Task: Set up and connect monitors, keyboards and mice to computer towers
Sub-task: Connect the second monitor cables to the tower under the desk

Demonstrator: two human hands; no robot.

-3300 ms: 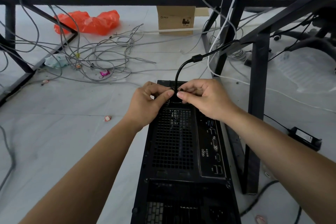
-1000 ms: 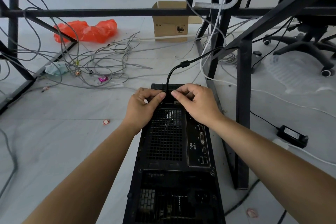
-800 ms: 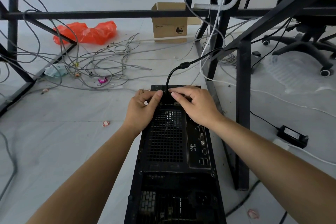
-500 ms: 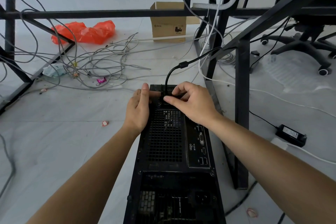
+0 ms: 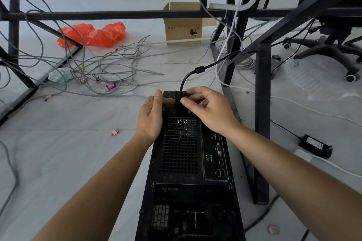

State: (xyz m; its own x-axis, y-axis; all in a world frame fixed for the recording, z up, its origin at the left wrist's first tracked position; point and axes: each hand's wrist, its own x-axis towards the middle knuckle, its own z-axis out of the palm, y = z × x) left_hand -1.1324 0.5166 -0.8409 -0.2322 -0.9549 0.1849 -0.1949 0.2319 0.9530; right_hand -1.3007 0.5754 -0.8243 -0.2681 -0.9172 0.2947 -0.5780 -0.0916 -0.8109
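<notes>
Well, I read "aigo" on the tower lying on the floor, "PICO" on the cardboard box. My left hand lay flat along the tower's edge; my right hand pinched the cable at its far end.

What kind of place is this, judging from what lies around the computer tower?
Probably an office or computer room still being set up: bare black metal desk frames, loose grey cables on the floor, a rolling office chair and a cardboard box.
</notes>
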